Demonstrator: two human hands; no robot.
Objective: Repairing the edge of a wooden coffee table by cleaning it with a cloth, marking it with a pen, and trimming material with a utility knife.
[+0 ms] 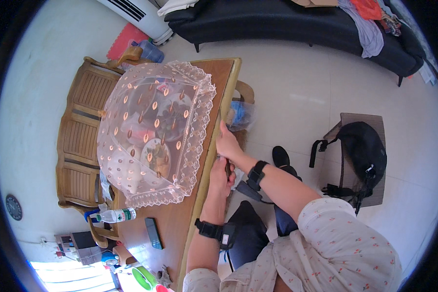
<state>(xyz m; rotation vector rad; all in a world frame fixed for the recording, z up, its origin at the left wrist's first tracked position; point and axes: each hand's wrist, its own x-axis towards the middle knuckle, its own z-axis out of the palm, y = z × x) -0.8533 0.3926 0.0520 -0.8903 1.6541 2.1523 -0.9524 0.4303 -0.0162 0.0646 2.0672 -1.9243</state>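
Observation:
At the yellow edge of the wooden table [171, 226], my left hand [221, 176] has its fingers curled round a small dark object [228, 168], too hidden to name. Just beyond it, my right hand [228, 143] is closed at the edge, on something I cannot make out. A pink mesh food cover [126, 121] with leaf patterns and a lace rim stands on the tabletop beside both hands, with dishes visible beneath. Nearer me lie a clear water bottle [114, 215] on its side and a dark phone [153, 232].
A wooden bench [75, 126] runs behind the table. A black sofa [282, 24] with clothes is across the tiled floor [297, 87]. A black bag [362, 155] rests on a stool to my right. A plastic bag [242, 116] sits beside the table's edge.

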